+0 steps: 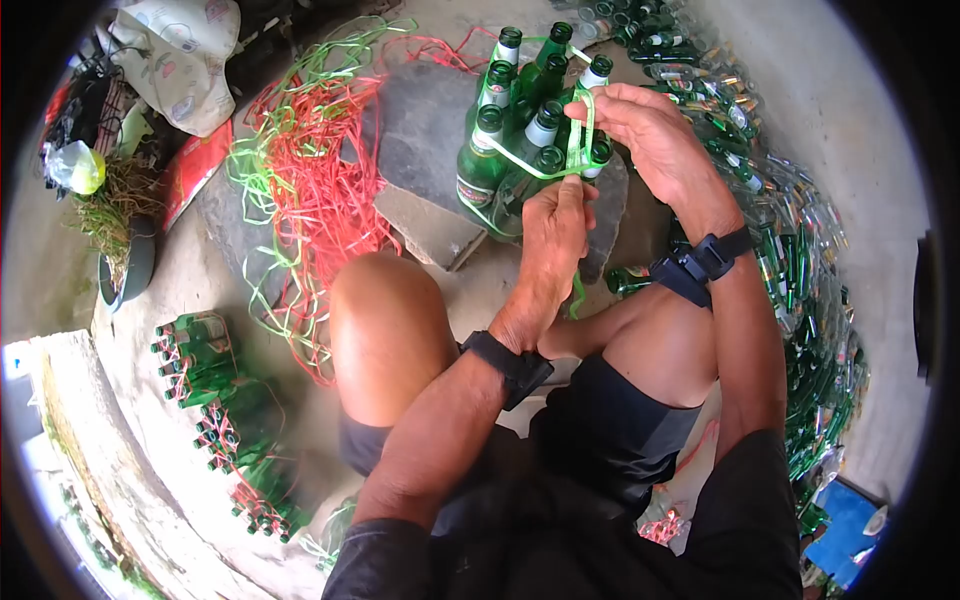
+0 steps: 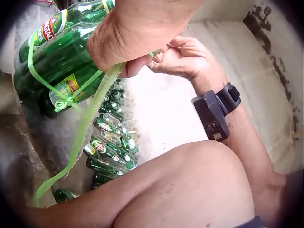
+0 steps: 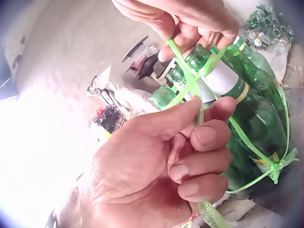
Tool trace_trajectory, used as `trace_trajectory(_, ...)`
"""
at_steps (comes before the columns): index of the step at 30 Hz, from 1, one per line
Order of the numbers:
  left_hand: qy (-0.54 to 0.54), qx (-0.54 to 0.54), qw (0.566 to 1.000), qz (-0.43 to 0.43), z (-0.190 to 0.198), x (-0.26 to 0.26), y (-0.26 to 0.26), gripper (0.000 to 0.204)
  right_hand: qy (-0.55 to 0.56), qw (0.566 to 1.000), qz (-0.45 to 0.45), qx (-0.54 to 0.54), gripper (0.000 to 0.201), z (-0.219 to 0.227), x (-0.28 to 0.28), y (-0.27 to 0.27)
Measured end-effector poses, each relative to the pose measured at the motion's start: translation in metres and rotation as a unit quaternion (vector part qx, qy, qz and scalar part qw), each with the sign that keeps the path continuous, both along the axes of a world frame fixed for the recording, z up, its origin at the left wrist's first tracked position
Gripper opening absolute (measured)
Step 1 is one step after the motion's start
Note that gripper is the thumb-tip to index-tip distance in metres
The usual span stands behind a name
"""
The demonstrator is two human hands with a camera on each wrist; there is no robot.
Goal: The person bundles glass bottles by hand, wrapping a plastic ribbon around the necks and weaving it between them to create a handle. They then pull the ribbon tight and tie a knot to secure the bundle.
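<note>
A cluster of upright green glass bottles stands on a stone slab, with a flat green plastic strap around the necks. My left hand pinches the strap at the cluster's near right edge, thumb on top. Above and to the right, my right hand holds the strap between thumb and forefinger, as the right wrist view shows close up. There the strap crosses over itself between the two hands beside the bottle mouths. Lower on the bottles, a second green strap is tied in a knot. A long tail hangs from my left hand.
Tangled red and green straps lie left of the dark stone slab. Bundled green bottles stand at the lower left. Loose bottles are heaped along the right wall. A plant pot is at the far left.
</note>
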State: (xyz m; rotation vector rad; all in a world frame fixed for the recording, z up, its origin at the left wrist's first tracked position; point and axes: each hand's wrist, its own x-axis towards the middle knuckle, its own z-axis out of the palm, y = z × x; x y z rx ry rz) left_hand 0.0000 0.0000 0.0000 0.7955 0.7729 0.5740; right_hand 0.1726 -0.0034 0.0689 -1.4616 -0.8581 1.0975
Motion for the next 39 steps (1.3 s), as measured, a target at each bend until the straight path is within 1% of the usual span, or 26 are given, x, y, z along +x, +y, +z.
trace_trajectory(2,0.01,0.004,1.0,-0.028,0.002,-0.002,-0.001,0.04,-0.029,1.0,-0.006,-0.001,0.028,0.001,-0.002,-0.001)
trace_trajectory(6,0.002,0.003,1.0,-0.03,0.004,-0.002,-0.001,0.039,-0.047,0.999,-0.015,0.001,0.028,0.002,-0.001,-0.003)
trace_trajectory(8,-0.007,0.002,0.999,-0.031,0.005,-0.003,-0.001,0.038,-0.08,0.996,0.01,0.038,0.032,0.003,-0.007,-0.004)
trace_trajectory(12,-0.015,-0.001,1.0,-0.027,0.005,-0.002,-0.001,0.037,-0.094,0.995,0.004,0.038,0.037,-0.002,-0.013,-0.001)
trace_trajectory(15,-0.021,-0.016,1.0,-0.003,0.003,0.0,0.0,0.04,-0.1,0.994,0.002,0.04,0.038,-0.004,-0.018,0.002)
trace_trajectory(17,-0.015,-0.01,0.999,-0.027,0.006,-0.003,0.0,0.035,-0.171,0.984,-0.011,0.047,0.037,0.0,-0.027,0.003)
trace_trajectory(18,-0.014,-0.01,0.999,-0.027,0.006,-0.003,0.001,0.035,-0.171,0.984,-0.011,0.047,0.037,-0.003,-0.026,0.003)
trace_trajectory(20,-0.011,-0.01,1.0,-0.027,0.006,-0.002,0.0,0.035,-0.239,0.971,0.013,0.014,0.036,-0.011,-0.019,0.004)
trace_trajectory(21,-0.011,-0.011,1.0,-0.027,0.005,-0.001,-0.001,0.035,-0.24,0.971,0.013,0.012,0.036,-0.01,-0.019,0.004)
trace_trajectory(23,-0.013,-0.005,1.0,-0.002,0.004,0.002,-0.002,0.039,-0.276,0.961,0.018,-0.005,0.035,-0.008,-0.02,0.006)
trace_trajectory(27,-0.017,0.005,1.0,0.01,0.004,0.001,-0.003,0.039,-0.279,0.96,0.007,-0.013,0.035,-0.013,-0.022,0.009)
trace_trajectory(29,-0.016,0.012,1.0,-0.015,0.002,-0.001,-0.002,0.034,-0.338,0.937,-0.004,0.084,0.032,-0.022,-0.023,0.013)
trace_trajectory(33,-0.035,0.004,0.999,-0.014,0.003,-0.001,-0.003,0.035,-0.381,0.922,-0.006,0.075,0.03,-0.018,-0.029,0.016)
trace_trajectory(35,-0.02,-0.006,1.0,0.014,0.008,-0.002,-0.003,0.038,-0.442,0.891,-0.009,0.101,0.027,-0.021,-0.029,0.019)
trace_trajectory(36,-0.019,-0.006,1.0,0.014,0.007,-0.001,-0.003,0.038,-0.442,0.891,-0.01,0.101,0.027,-0.019,-0.031,0.021)
trace_trajectory(38,-0.022,0.001,1.0,0.02,0.005,-0.001,-0.003,0.038,-0.502,0.862,0.002,0.067,0.026,-0.012,-0.035,0.022)
trace_trajectory(39,-0.021,0.001,1.0,0.019,0.003,-0.001,-0.003,0.038,-0.502,0.862,0.001,0.067,0.026,-0.013,-0.034,0.022)
